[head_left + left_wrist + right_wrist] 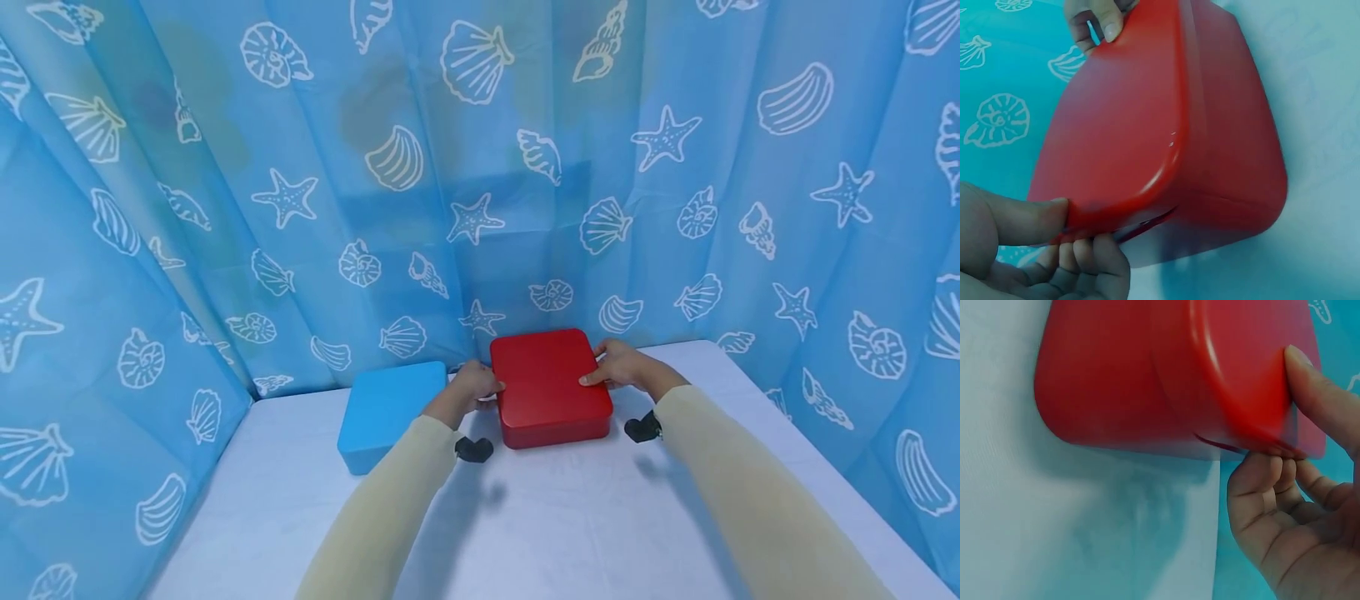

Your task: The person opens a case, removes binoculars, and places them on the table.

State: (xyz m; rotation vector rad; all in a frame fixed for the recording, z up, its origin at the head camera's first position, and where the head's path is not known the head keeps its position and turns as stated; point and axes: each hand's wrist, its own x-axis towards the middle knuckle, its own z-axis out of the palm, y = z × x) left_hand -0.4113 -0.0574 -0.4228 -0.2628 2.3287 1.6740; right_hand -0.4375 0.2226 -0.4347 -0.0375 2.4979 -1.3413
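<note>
A red square box stands on the white-covered table, its red lid on top. At the lid's left edge my left hand pinches it, thumb on the top and curled fingers under the rim. My right hand grips the opposite edge the same way. Dark slits show between lid and box beside both hands in the wrist views, so the lid sits slightly raised at its sides. What the box holds is hidden by the lid.
A light blue box stands left of the red one, partly behind my left forearm. Blue curtains with white shell and starfish prints hang close behind the table and along both sides. A dark wrist-worn device sits at each cuff.
</note>
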